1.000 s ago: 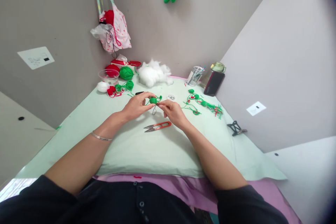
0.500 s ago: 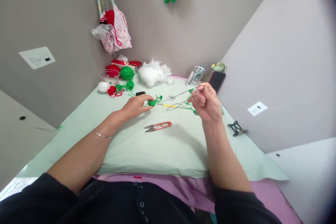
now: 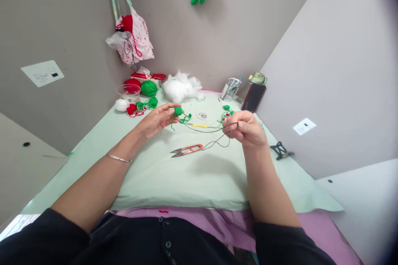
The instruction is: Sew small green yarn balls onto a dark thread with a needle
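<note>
Between the fingers of my left hand (image 3: pixel 159 121) is a small green crocheted ball (image 3: pixel 178 111), with a green yarn tail hanging below it. Curly green crochet (image 3: pixel 185 119) lies just right of the ball. My right hand (image 3: pixel 246 129) is closed, pinching a dark thread (image 3: pixel 214 131) that runs slack from near the ball and loops down in front. A needle, if one is there, is too small to make out. The yellow crochet hook (image 3: pixel 199 126) lies between my hands. Nearer me rest orange-handled thread snips (image 3: pixel 186 150), blades pointing left.
White stuffing (image 3: pixel 182 87), green yarn (image 3: pixel 149 88), red yarn and a clear tub (image 3: pixel 128 93) stand at the back. Behind my right hand are green crocheted pieces (image 3: pixel 226 108), a clear cup of pens (image 3: pixel 230 90) and a phone (image 3: pixel 253 98). A black stand (image 3: pixel 281 151) sits at the right.
My left hand has lifted and turned, raising the green ball. My right hand has come down slightly, and the dark thread has gone from taut to slack.
</note>
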Available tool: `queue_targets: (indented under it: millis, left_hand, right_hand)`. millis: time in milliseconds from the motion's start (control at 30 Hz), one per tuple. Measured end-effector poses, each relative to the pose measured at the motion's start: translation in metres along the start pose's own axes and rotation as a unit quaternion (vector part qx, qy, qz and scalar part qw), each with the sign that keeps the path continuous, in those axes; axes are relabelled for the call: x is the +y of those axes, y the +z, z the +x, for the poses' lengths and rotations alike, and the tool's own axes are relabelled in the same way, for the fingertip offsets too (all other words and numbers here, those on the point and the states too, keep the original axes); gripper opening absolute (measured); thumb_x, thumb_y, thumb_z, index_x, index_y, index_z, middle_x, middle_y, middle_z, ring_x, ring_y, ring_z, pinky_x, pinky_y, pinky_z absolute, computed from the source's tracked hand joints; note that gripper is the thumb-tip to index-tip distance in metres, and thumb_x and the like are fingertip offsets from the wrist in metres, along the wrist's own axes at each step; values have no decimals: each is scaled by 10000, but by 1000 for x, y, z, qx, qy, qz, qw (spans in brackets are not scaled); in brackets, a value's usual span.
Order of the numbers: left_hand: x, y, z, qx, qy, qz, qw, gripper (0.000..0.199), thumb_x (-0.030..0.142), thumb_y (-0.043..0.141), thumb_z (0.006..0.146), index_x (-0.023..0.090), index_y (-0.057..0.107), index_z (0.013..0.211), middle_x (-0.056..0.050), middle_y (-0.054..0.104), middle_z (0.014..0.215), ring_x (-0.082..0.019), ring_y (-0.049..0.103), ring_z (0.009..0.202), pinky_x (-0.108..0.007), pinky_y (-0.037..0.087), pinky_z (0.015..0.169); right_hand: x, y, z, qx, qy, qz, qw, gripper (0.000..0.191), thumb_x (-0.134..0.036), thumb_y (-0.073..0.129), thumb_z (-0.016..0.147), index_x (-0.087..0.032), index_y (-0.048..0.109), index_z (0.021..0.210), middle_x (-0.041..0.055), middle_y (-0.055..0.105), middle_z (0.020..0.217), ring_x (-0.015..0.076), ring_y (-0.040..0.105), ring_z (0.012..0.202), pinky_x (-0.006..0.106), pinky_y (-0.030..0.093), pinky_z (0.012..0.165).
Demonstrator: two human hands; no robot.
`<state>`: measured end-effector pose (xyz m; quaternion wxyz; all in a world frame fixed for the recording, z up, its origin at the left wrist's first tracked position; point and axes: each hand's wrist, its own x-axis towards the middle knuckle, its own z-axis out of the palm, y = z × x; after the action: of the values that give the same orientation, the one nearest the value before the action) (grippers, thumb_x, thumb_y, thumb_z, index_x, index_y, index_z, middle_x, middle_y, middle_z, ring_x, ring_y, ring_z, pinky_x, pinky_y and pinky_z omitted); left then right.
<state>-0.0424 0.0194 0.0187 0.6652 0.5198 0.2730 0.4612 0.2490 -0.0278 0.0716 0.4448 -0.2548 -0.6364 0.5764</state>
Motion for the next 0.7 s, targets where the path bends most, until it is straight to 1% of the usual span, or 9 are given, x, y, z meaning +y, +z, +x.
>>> queue_targets:
  millis: [133, 233, 300, 367, 433, 467, 600, 633, 700]
  left_hand:
    - [3, 2, -1, 5, -8, -19, 1000, 301, 254, 665, 865, 174, 634, 1154, -97, 693, 1167, -110, 654, 838, -249, 530, 823]
    - [0, 2, 0, 15, 6, 6, 1000, 330, 264, 708, 826, 185, 629, 1136, -73, 698, 1123, -110, 654, 842, -264, 518, 846]
    - [-4, 0, 2, 33, 31, 52, 998, 354, 284, 746, 784, 181, 633, 1104, -55, 693, 1063, -118, 647, 825, -289, 513, 851]
    - [-9, -2, 5, 45, 52, 123, 990, 380, 303, 768, 747, 170, 639, 1078, -34, 680, 939, -133, 635, 790, -313, 509, 831]
    - [-15, -3, 6, 50, 60, 206, 975, 382, 317, 757, 740, 161, 651, 1072, -14, 646, 819, -145, 614, 752, -317, 497, 793]
    - [-19, -3, 6, 49, 64, 249, 965, 367, 319, 741, 744, 162, 661, 1066, -12, 634, 806, -146, 599, 739, -313, 489, 770]
    - [-29, 3, 5, 37, 94, 362, 927, 252, 298, 679, 750, 183, 715, 972, -46, 630, 997, -139, 565, 759, -300, 472, 741]
    - [-31, 5, 5, 32, 95, 366, 925, 239, 294, 678, 746, 184, 722, 954, -51, 629, 1023, -140, 565, 765, -301, 473, 743]
    - [-32, 8, 4, 31, 68, 342, 937, 258, 299, 695, 738, 178, 724, 963, -49, 645, 975, -143, 575, 747, -306, 477, 736]
  right_hand:
    - [1, 4, 2, -23, 11, -11, 1000, 362, -530, 799, 669, -190, 676, 661, -67, 373, 357, 64, 273, 356, 226, 256, 396]
    - [0, 5, 1, -24, 3, 3, 1000, 324, -502, 789, 689, -195, 688, 679, -75, 332, 338, 64, 233, 364, 218, 224, 391]
    - [0, 5, 0, -3, -13, 14, 1000, 301, -490, 788, 689, -204, 695, 695, -82, 306, 333, 63, 195, 370, 213, 197, 386]
    - [-1, 7, 0, 26, -27, 15, 999, 289, -483, 787, 690, -209, 703, 722, -90, 290, 338, 61, 164, 374, 214, 176, 387]
    - [-1, 11, 2, 48, -32, 10, 998, 275, -468, 775, 708, -206, 712, 761, -93, 288, 354, 56, 146, 378, 216, 162, 393]
    - [0, 13, 4, 53, -32, 8, 998, 265, -456, 767, 721, -203, 715, 779, -93, 292, 366, 54, 143, 381, 218, 160, 398]
    - [3, 22, 7, 62, -44, 11, 997, 247, -437, 749, 753, -200, 720, 813, -94, 284, 397, 58, 159, 399, 224, 183, 413]
    - [3, 22, 6, 60, -46, 9, 997, 247, -440, 744, 762, -201, 722, 820, -95, 279, 401, 59, 162, 401, 225, 189, 415]
    - [0, 20, 4, 32, -46, -10, 998, 264, -457, 726, 786, -200, 733, 842, -92, 301, 405, 60, 184, 393, 228, 201, 415]
